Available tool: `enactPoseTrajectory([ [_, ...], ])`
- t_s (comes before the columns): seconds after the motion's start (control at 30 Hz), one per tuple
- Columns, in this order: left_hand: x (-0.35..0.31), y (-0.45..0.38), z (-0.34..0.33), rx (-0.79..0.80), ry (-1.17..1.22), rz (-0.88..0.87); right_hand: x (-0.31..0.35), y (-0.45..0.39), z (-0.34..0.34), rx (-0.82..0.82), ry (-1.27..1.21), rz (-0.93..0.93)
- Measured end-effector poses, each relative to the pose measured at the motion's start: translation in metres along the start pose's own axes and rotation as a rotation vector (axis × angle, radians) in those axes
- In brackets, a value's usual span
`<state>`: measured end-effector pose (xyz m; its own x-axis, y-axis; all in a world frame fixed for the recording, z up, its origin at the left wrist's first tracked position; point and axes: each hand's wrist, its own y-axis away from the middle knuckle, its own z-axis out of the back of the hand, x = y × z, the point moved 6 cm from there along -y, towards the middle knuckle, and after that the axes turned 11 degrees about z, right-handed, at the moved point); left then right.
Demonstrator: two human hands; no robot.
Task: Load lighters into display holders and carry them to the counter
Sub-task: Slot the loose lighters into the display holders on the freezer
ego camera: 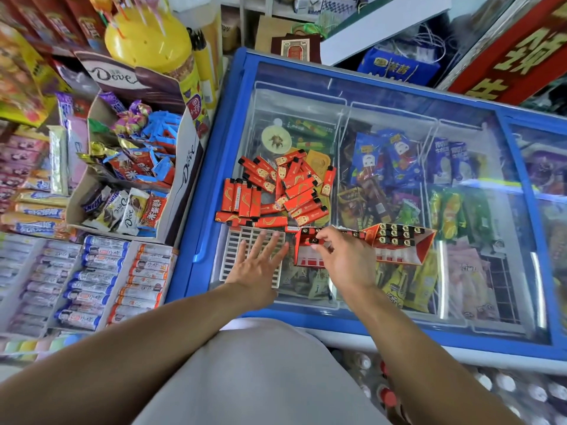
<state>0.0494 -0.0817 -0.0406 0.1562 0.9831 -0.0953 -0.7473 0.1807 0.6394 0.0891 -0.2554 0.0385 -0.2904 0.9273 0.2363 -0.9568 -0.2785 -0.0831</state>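
Blue-framed glass freezer lid (380,96) is strewn with loose red lighters (285,188). 1 black-capped lighter (313,240) is pinched by the right hand (346,259) inside a red cardboard display holder (310,256); the left hand (257,265) is spread flat on a white plastic grid (245,240) near the lid's left edge.

The right hand (343,259) covers part of the red display holder (306,256), hiding what its fingertips pinch. The left shelves' snack packets (33,185) are blurred, their print unreadable.
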Motion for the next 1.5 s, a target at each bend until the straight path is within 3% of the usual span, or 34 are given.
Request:
enactPoseTrajectory([
  [0.2, 0.0, -0.002, -0.004, -0.008, 0.087, -0.002, 0.008, 0.0, -0.002, -0.073, -0.004, 0.137],
  [0.37, 0.002, -0.007, -0.007, 0.034, 0.158, -0.009, 0.014, -0.008, 0.011, -0.12, -0.114, 0.144],
  [0.47, 0.003, -0.01, -0.005, 0.112, 0.179, -0.035, -0.003, -0.049, 0.025, -0.12, -0.248, 0.004],
  [0.57, 0.004, -0.01, -0.002, 0.17, 0.202, -0.052, -0.044, -0.107, 0.008, 0.028, -0.433, -0.285],
  [0.73, 0.007, -0.012, 0.003, 0.255, 0.203, -0.069, -0.073, -0.15, -0.028, 0.225, -0.363, -0.472],
  [0.97, 0.008, -0.012, 0.0, 0.241, 0.169, -0.08, -0.098, -0.164, -0.038, 0.219, -0.268, -0.461],
  [1.17, 0.007, -0.01, -0.001, 0.248, 0.154, -0.073, -0.057, -0.113, 0.048, -0.043, -0.468, -0.286],
  [1.23, 0.007, -0.01, 0.0, 0.254, 0.157, -0.07, -0.033, -0.083, 0.076, 0.032, -0.466, -0.183],
  [1.37, 0.005, -0.008, 0.001, 0.237, 0.145, -0.058, -0.004, -0.023, 0.07, 0.375, -0.48, -0.069],
  [1.5, 0.005, -0.009, 0.001, 0.225, 0.14, -0.047, -0.009, 0.0, 0.037, 0.299, -0.367, -0.046],
])
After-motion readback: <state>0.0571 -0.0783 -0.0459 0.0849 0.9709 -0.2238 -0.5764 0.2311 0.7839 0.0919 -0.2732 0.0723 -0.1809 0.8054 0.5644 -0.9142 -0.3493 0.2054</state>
